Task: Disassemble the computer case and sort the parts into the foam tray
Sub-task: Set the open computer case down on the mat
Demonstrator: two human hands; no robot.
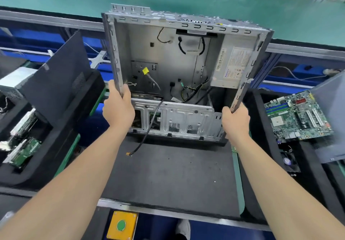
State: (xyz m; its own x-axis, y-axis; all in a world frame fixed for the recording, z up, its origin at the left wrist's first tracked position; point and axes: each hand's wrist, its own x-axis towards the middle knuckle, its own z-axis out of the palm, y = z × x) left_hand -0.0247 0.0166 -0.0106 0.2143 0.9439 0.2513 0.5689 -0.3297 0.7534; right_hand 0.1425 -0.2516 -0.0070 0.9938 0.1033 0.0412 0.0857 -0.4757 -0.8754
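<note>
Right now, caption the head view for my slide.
Left hand and right hand grip the computer case by its side edges; motherboard lies to the right.

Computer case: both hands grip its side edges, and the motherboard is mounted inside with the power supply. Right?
No. Head view shows the motherboard outside the computer case, lying at the right. The left hand and right hand grip its side edges; the power supply is inside.

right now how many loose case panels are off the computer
2. One dark panel leans over the left foam tray; one grey panel stands at the right edge beside the motherboard. Others may be out of view.
</note>
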